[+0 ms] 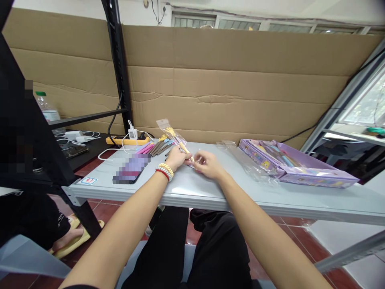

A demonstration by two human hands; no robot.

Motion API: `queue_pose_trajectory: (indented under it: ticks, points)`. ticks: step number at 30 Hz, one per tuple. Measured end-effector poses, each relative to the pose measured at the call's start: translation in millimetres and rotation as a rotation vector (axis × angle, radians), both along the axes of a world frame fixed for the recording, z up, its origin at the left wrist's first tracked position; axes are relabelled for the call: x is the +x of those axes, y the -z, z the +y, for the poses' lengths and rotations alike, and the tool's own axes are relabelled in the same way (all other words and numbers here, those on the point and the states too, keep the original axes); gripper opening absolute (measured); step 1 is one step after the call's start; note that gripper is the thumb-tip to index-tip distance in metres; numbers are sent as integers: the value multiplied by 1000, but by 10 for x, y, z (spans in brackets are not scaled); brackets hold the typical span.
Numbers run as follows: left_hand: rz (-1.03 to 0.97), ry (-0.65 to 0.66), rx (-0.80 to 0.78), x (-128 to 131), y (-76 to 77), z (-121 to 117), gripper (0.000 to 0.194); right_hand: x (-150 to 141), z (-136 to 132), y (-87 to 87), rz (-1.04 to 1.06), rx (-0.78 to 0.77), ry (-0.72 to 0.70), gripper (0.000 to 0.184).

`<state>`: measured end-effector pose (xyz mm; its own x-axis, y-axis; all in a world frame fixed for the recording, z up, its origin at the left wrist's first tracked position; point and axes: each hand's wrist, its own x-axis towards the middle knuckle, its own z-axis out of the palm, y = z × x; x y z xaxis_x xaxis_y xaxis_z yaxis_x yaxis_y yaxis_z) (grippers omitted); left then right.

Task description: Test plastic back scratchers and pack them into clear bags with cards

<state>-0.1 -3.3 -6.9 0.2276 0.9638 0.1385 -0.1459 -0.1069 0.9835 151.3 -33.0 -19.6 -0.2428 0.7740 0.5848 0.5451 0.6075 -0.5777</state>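
My left hand, with a coiled bracelet at the wrist, is closed around a slim yellow pen. The pen has a small hand-shaped top and lies in a clear plastic bag whose flap sticks up to the far left. My right hand pinches at the near end of the bagged pen; its exact hold is partly hidden by the fingers. Just left of my hands lie several pink pens and grey-brown pens, one with a yellow hand-shaped top.
A phone rests at the left of the grey table. Behind it sit a yellow power strip and a white charger. To the right are clear plastic wrap and a purple box with packaged items. Cardboard stands behind.
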Motion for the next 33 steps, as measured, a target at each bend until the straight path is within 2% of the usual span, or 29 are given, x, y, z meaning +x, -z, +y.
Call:
queue_pose_trajectory:
  ticks: [2, 5, 8, 10, 14, 19, 21, 24, 27, 30, 33]
  points:
    - [10, 9, -4, -1, 15, 4, 26, -7, 0, 7, -120, 5, 26, 29]
    - [43, 53, 11, 0, 21, -4, 28, -11, 11, 16, -199, -38, 142, 40]
    - [49, 79, -30, 5, -3, -27, 19, -10, 29, 29, -297, -62, 226, 47]
    - [10, 111, -84, 4, -28, -43, 11, -10, 38, 38, -357, -70, 274, 45]
    - [-56, 192, -93, -24, -66, -62, 6, -18, 26, 28, -389, -36, 315, 26]
    - [-107, 343, 49, -81, -64, -52, 32, 17, -68, -81, -281, 124, 294, 23]
    - [-117, 311, 69, -95, -59, -42, 45, 116, -129, -154, -265, 211, 313, 24]
    - [-111, 173, 46, -103, -67, -33, 56, 447, -236, -283, -318, 293, 373, 22]
    - [-43, 95, 43, -99, -80, -26, 52, 982, -353, -425, -411, 302, 513, 19]
    - [78, 42, 65, -84, -59, 0, 46, 1582, -467, -557, -477, 195, 763, 21]
    - [342, -68, 192, -72, 12, 36, 41, 2081, -539, -651, -534, 54, 982, 19]
